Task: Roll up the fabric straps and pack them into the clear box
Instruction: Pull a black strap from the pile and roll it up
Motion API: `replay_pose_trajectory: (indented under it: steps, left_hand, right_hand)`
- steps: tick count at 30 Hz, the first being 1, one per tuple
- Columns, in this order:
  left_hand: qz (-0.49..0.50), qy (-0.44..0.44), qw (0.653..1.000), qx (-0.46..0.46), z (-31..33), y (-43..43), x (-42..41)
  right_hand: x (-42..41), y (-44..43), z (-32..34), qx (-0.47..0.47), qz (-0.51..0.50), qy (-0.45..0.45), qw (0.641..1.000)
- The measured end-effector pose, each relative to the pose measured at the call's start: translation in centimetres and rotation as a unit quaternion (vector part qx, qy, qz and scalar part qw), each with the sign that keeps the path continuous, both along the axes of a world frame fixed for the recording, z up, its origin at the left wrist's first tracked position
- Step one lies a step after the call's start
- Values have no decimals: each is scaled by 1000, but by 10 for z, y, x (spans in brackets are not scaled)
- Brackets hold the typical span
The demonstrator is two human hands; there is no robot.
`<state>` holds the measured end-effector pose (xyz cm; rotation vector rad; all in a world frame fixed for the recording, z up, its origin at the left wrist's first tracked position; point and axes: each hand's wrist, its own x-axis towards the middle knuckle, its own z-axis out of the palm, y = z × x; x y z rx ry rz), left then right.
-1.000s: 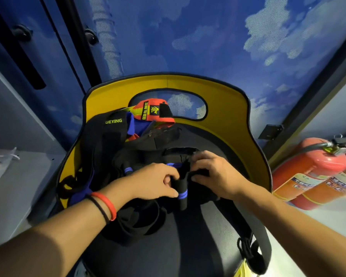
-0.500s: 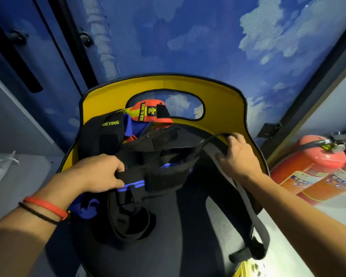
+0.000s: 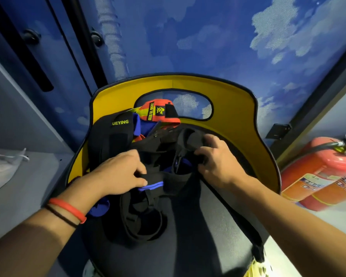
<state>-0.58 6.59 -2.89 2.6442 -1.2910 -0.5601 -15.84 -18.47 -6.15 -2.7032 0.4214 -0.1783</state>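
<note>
A pile of fabric straps (image 3: 148, 148) lies on the dark seat of a chair (image 3: 238, 108) with a yellow back, heaped toward the far left of the seat. Most of them are black; a black band (image 3: 112, 134) at the left bears yellow letters, and an orange strap (image 3: 158, 113) with a black label sits at the far end, against the opening in the chair back.

The left hand (image 3: 118, 174) pinches a black strap with blue trim (image 3: 168, 181) between thumb and curled fingers, near the middle of the seat. The right hand (image 3: 216, 164) is further off and to the right, its fingers curled round a bunched part of the same black fabric; whether that part is rolled cannot be told. Below the left hand, black loops (image 3: 142, 222) sag onto the seat, and a blue piece (image 3: 99, 208) shows just beside the left wrist, which wears a red band (image 3: 68, 209) and a thin black one.

Two red fire extinguishers (image 3: 316, 176) lie to the right of the chair. A white bag (image 3: 2, 166) rests on a grey ledge at the left. Behind is a blue wall (image 3: 208, 37) printed with clouds.
</note>
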Motion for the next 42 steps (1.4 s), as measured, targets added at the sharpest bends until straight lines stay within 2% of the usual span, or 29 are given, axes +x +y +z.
replay_pose_trajectory:
  steps: [3, 6, 8, 11, 14, 16, 18, 20, 26, 30, 36, 38, 40, 42]
  left_hand:
    - [-51, 47, 994, -84, -7, -12, -11]
    - [-85, 79, 985, -130, -14, -30, -25]
    - [-101, 104, 980, -133, -16, -38, -32]
    - [-114, 145, 978, -100, -15, -40, -32]
    - [-85, 143, 976, -143, -22, -41, -23]
    - [-25, 129, 969, -210, -29, -49, -18]
    - [16, 134, 962, -238, -29, -62, -16]
    - [22, 166, 964, -206, -28, -80, -16]
    - [67, 201, 971, -109, -32, -136, -18]
    - [136, 244, 947, -157, -41, -148, -3]
    - [154, 323, 903, -238, -49, -167, -2]
    - [138, 283, 919, -237, -51, -173, -6]
    - [97, 258, 944, -185, -52, -179, -10]
    - [109, 265, 945, -155, -51, -183, -13]
  right_hand:
    - [-3, 21, 11, -11, 63, -4, 998]
    - [-6, 27, 13, -53, 100, 69, 991]
    - [-9, 17, 5, -88, 75, 131, 985]
    - [-19, -8, -13, -82, -19, 185, 979]
    - [-26, -25, -22, -87, -89, 173, 977]
    - [-25, -27, -22, -88, -74, 142, 983]
    - [-25, -26, -22, -69, -28, 128, 989]
    - [-26, -25, -21, -53, -4, 121, 991]
    - [-35, -29, -16, -94, 33, 69, 993]
    - [-43, -32, -10, -118, 46, 74, 989]
    - [-53, -38, -8, -141, 81, 66, 984]
    - [-56, -40, -11, -138, 65, 63, 986]
    - [-59, -42, -11, -133, 46, 64, 988]
    - [-61, -43, -10, -137, 33, 72, 987]
